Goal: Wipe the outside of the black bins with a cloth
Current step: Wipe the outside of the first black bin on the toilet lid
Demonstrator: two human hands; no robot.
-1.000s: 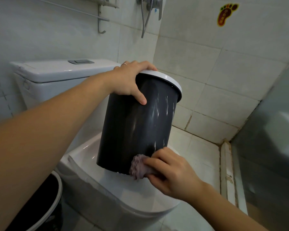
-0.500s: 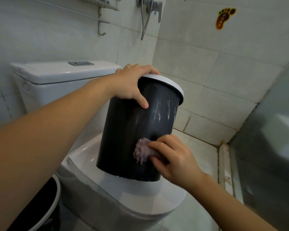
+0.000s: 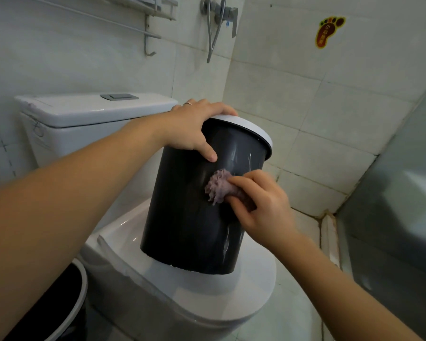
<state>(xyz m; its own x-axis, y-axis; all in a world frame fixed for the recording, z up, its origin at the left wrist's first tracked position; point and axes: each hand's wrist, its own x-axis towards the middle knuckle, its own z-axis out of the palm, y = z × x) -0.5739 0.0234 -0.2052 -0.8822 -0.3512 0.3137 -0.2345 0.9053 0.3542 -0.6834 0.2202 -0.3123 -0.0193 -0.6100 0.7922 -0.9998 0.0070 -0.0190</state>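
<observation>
left hand (image 3: 194, 129) grips the tilted black plastic bin's (image 3: 187, 217) white rim; right hand (image 3: 261, 205) pinches a purple cloth (image 3: 217, 187) against its side, atop the closed white toilet lid (image 3: 231, 296).

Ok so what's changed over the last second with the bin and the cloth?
The right hand has swept the purple cloth up the bin's side, from near the base to the upper half. The left hand still grips the rim, and the bin still rests tilted on the closed toilet lid.

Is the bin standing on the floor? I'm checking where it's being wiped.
No, the bin rests tilted on the closed toilet lid, steadied by the left hand.
</observation>
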